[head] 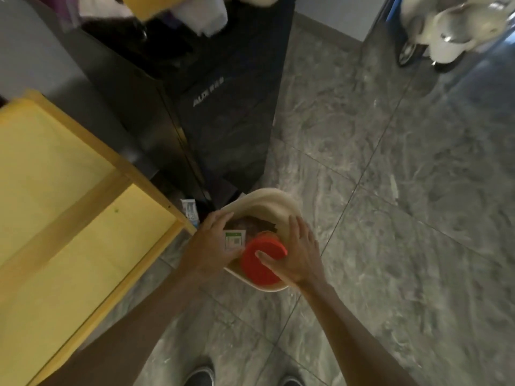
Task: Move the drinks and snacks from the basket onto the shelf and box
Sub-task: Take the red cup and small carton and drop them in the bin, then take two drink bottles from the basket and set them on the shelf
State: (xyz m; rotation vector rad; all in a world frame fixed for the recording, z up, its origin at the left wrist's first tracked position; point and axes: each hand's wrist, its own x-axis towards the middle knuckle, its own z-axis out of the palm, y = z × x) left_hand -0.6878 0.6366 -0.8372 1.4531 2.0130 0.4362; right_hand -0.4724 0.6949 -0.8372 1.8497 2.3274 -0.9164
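Observation:
A cream basket [267,200] stands on the grey floor in front of my feet. A container with a red lid [257,264] sits in its near side, and my right hand [296,253] grips that lid, thumb on top and fingers round its far edge. My left hand [213,245] holds a white pack with a green label [233,239] at the basket's left side. A dark snack bag [250,225] lies deeper inside. The yellow wooden shelf [83,207] stands to the left.
A tall black box with white lettering [223,107] rises behind the basket, soft toys piled on top. A small white and blue pack [191,213] lies on the floor by the shelf corner. A white toy scooter [451,32] is parked at far right.

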